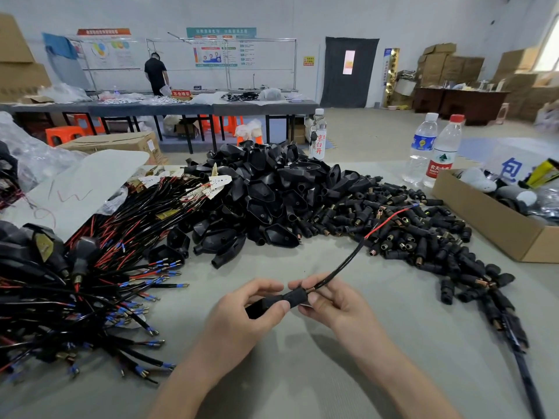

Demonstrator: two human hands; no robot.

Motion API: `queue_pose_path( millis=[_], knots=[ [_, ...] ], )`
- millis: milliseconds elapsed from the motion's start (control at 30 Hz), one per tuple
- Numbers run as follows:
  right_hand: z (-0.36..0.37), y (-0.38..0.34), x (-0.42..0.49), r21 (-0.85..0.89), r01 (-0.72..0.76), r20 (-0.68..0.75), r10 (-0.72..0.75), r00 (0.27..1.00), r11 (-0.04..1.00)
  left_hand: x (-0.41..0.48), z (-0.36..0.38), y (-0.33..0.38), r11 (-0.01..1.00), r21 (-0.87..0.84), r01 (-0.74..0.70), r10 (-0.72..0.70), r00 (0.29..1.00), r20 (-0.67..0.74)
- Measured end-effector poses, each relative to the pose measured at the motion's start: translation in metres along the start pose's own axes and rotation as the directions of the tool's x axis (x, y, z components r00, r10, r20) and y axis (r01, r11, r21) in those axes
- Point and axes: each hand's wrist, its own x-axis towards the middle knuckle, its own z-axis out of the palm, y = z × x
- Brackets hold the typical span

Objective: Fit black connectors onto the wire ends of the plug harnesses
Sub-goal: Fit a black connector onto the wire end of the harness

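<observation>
Black connector [292, 298] was held just above the grey table [408, 297], the left hand [242, 313] and right hand [332, 303] both pinching it with curled fingers. Its harness cable [343, 263] looked light and limp, so a grip close to the brass-ringed end seemed wisest.

The left hand [242, 316] covers part of the black connector [293, 297]; wall posters [211, 54] blur unreadably.

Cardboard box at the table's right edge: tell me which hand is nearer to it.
Right. The right hand pinches the black connector at mid-table, the cardboard box up and to its right; the left hand grips the connector's other end, farther from the box.
</observation>
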Motion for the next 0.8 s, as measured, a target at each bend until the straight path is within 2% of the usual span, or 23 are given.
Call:
queue_pose_path(
  millis=[200, 333, 400, 800],
  knots=[
    [-0.0023, -0.0014, 0.0002, 0.087, -0.056, -0.032, 0.059, 0.998, 0.995, 0.0000, 0.0023, 0.0019, 0.998, 0.050, -0.029, 0.031, 0.999, -0.039],
    [-0.0040, -0.0027, 0.0024, 0.121, -0.040, -0.223, 0.066, 0.973, 0.992, -0.0001, 0.0029, 0.0006, 0.992, 0.107, -0.073, 0.081, 0.994, -0.072],
    [-0.0046, -0.0031, 0.0032, 0.132, -0.032, -0.274, 0.068, 0.959, 0.991, 0.0000, 0.0026, -0.0009, 0.986, 0.137, -0.099, 0.108, 0.992, -0.066],
    [0.0002, -0.0041, 0.0033, 0.111, -0.034, -0.394, 0.075, 0.916, 0.993, 0.0014, -0.0010, -0.0068, 0.967, 0.210, -0.142, 0.153, 0.987, -0.041]
  ],
)
